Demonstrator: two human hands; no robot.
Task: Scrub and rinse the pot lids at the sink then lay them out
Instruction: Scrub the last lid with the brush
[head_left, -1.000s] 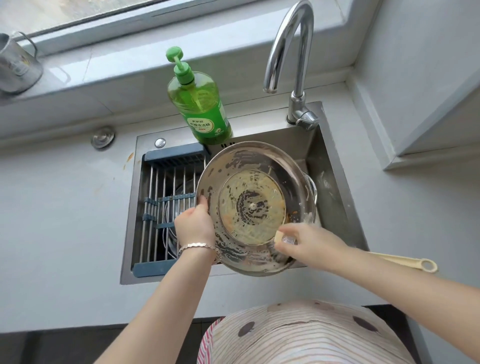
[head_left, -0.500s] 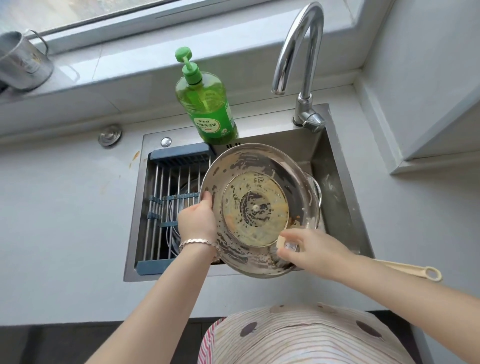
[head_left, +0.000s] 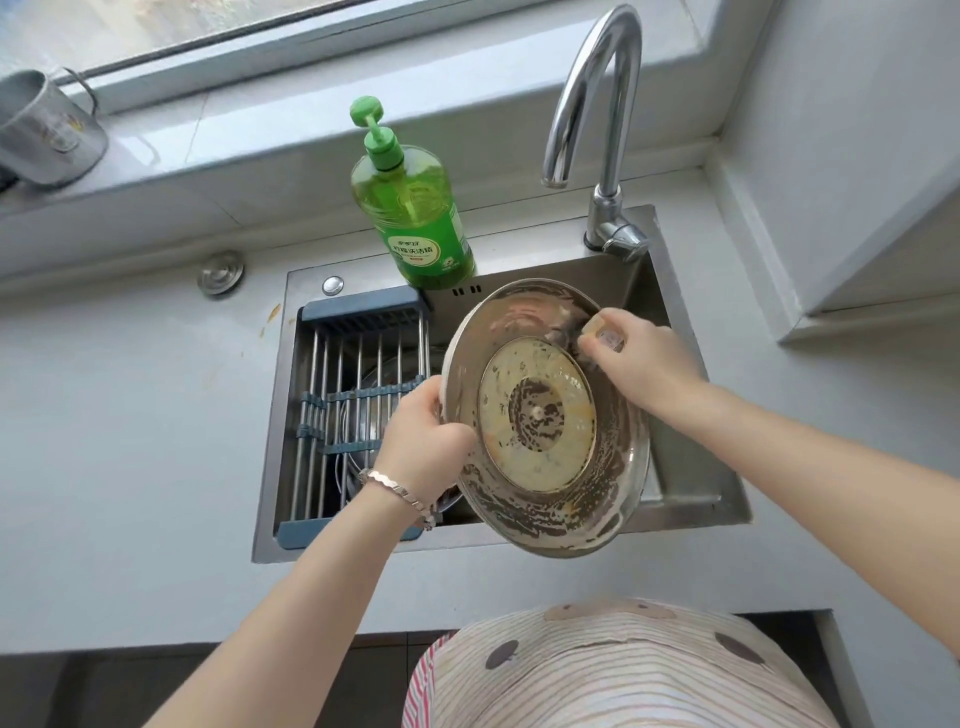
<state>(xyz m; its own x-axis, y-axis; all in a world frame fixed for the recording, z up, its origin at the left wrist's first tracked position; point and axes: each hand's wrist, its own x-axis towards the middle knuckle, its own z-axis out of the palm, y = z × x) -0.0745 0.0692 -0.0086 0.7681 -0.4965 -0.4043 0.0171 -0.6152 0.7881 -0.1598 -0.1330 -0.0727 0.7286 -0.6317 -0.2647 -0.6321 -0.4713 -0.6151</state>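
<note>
The pot lid (head_left: 537, 415) is tilting over the sink (head_left: 696, 514), sudsy underside up, between both hands. The left hand (head_left: 423, 441) is gripping its rim. The right hand (head_left: 639, 358) is pinching a sponge (head_left: 602, 330), pressing it on the lid's far edge. Beyond the left hand a rack (head_left: 358, 374) is spanning the sink. Beyond the right hand, a soap bottle (head_left: 415, 218) and a tap (head_left: 602, 114) are standing.

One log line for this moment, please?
phase: scrubbing | left hand: grips pot lid | right hand: presses sponge on lid
</note>
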